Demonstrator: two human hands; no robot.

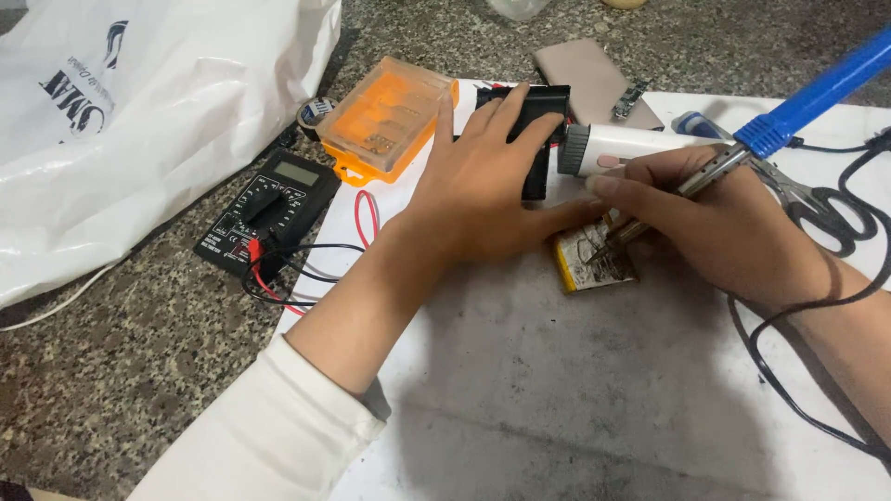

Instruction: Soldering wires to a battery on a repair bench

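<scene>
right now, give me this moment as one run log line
left hand: flat on paper sheet beside small board | right hand: holds blue-handled soldering iron, tip on board | multimeter: left

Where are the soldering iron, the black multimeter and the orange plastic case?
soldering iron [817, 93]: head view, on its blue handle.
black multimeter [269, 209]: head view, on its dial face.
orange plastic case [385, 116]: head view, middle of its lid.
</scene>
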